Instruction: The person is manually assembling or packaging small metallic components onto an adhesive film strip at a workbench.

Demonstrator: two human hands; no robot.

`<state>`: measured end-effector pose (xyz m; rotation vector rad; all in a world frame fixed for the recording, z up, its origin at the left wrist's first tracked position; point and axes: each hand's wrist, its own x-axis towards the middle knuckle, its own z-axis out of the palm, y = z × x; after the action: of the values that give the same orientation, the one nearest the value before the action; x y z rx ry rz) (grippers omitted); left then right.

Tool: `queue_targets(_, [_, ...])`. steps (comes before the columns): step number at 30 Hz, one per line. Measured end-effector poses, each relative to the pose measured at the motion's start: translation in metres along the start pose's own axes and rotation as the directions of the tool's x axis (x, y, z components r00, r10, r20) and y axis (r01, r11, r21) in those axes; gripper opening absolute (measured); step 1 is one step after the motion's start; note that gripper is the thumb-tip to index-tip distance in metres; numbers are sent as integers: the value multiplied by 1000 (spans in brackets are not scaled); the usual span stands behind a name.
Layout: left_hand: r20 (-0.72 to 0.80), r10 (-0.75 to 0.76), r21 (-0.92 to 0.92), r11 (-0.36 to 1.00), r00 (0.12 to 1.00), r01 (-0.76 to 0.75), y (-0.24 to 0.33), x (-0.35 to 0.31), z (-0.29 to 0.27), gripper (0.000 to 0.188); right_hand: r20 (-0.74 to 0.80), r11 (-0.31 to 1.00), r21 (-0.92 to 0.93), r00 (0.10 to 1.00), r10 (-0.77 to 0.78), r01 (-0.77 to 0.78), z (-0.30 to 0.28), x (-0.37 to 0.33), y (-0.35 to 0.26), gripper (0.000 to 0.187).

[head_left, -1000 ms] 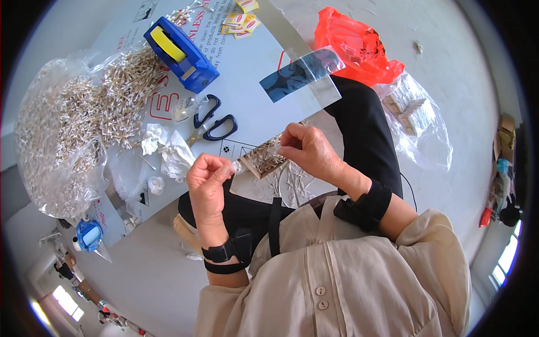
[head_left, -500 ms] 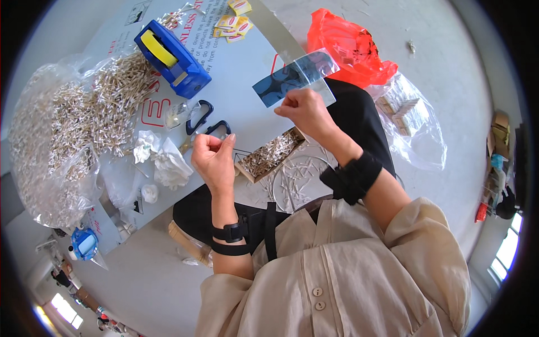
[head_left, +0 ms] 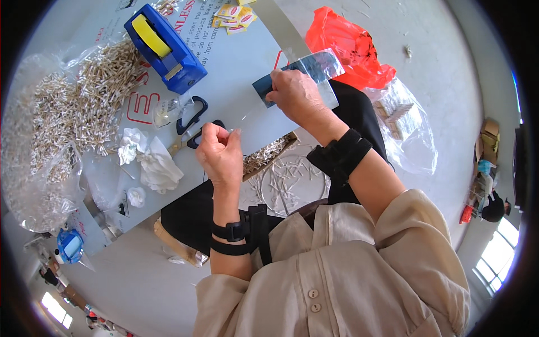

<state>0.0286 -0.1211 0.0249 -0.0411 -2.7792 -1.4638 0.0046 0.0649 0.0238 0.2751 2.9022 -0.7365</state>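
My left hand [head_left: 222, 157] is raised beside the scissors [head_left: 193, 121] with dark blue handles. Its thumb and fingers are pinched; what they hold, if anything, is too small to make out. My right hand [head_left: 297, 96] is curled over a stack of glossy blue and clear plastic sheets [head_left: 263, 87] on the table's right edge. Its fingertips point down at the sheets, and whether they grip anything is hidden. Between my forearms, partly covered by my left hand, is a small open box of cotton swabs [head_left: 269, 154].
A blue tape dispenser [head_left: 168, 50] stands behind the scissors. Left lie a heap of cotton swabs [head_left: 84, 101] in clear plastic and crumpled white tissues [head_left: 160, 165]. Small yellow packets [head_left: 233, 19] are at the back. A red plastic bag [head_left: 353, 50] and a clear bag [head_left: 401, 121] lie right.
My right hand has moved over the blue sheets, its fingers lower on them. My left hand has shifted right and now hides part of the swab box. The whole view has shifted slightly.
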Motion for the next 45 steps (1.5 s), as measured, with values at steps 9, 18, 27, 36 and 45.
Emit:
queue_targets(9, [-14,-25,-13,1000,1000,25,-4,-3,-1,28,-122,971,40,966,-230,236,3,-31,-9,20])
queue_targets(18, [-32,-40,9,999,999,40,-8,-2,0,26,-189,986,8,969,-161,165,33,-38,-28,13])
queue_targets(27, [-33,-86,-22,996,996,85,-20,-4,-7,25,-195,907,314,954,-226,279,38,-63,-66,16])
queue_targets(36, [-36,-89,-144,986,995,83,-2,5,-10,27,-35,886,448,988,149,-118,-11,-6,3,16])
queue_targets(45, [-25,-22,-17,1000,999,22,-3,18,3,25,-124,994,68,988,97,-90,1,4,1,24])
